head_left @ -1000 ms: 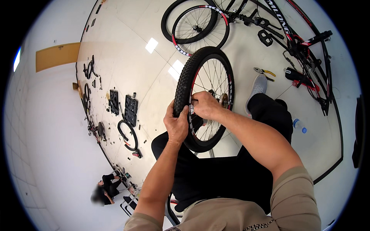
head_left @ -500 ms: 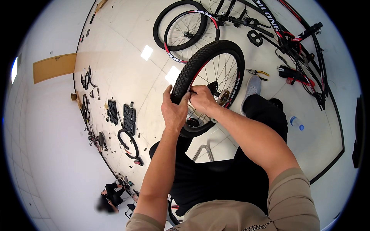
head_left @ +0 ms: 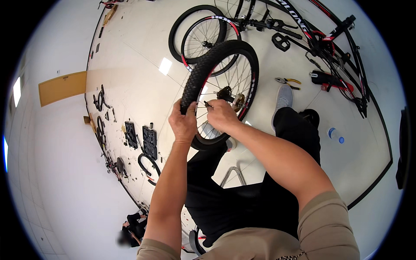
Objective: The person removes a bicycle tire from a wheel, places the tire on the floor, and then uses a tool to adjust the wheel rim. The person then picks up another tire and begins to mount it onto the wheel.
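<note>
A bicycle wheel [head_left: 197,78] with a knobby black tyre and red-and-black rim stands tilted in front of my legs. My left hand [head_left: 183,125] is wrapped round the tyre at its near left side, thumb on the rim edge. Close beside it, my right hand [head_left: 222,116] is closed in front of the spokes. A small dark piece [head_left: 208,104] pokes out between its thumb and forefinger; its kind is too small to tell. Beyond the right hand are the black sprocket cluster [head_left: 224,93] and a hub disc [head_left: 238,102].
Behind the wheel lie another rim [head_left: 184,47] and a loose tyre [head_left: 173,32]. A bicycle frame [head_left: 320,47] fills the upper right, with pliers [head_left: 287,81] and a bottle [head_left: 335,135] nearer. Open tool cases [head_left: 149,142] lie left; a person [head_left: 135,227] is at lower left.
The wheel and both hands have shifted left in view. My right hand has drawn slightly away from the rim, and the small dark piece now shows at its fingertips.
</note>
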The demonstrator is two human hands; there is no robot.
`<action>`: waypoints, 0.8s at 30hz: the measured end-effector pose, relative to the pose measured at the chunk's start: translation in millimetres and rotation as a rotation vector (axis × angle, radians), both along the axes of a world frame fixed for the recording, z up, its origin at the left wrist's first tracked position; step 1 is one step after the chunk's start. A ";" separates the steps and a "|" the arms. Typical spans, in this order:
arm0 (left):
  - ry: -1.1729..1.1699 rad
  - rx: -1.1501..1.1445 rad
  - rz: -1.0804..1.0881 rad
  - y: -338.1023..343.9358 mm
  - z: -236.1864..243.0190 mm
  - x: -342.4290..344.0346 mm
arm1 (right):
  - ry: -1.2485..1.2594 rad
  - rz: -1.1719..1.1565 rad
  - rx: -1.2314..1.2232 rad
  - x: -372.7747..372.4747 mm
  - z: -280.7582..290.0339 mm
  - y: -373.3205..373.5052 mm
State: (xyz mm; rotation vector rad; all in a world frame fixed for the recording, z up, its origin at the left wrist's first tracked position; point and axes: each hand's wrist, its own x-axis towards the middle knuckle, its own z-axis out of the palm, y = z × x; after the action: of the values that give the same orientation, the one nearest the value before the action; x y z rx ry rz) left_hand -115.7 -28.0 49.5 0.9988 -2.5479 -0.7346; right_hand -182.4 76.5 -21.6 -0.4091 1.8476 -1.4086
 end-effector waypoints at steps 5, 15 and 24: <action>-0.028 -0.080 -0.032 -1.5 -11.4 4.8 | -0.048 0.022 0.000 -4.6 8.3 2.3; 0.054 -0.065 -0.051 -4.8 -20.5 6.5 | -0.089 -0.095 -0.191 6.0 -4.8 -5.2; 0.048 -0.067 -0.033 -0.1 -21.8 15.5 | -0.784 -0.047 -0.266 -1.8 22.0 5.4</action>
State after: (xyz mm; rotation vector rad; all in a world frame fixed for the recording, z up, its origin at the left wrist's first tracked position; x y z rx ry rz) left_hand -100.2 -28.1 27.7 0.9095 -2.5357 -0.6694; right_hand -184.2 81.9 0.4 0.0710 1.0462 -1.5551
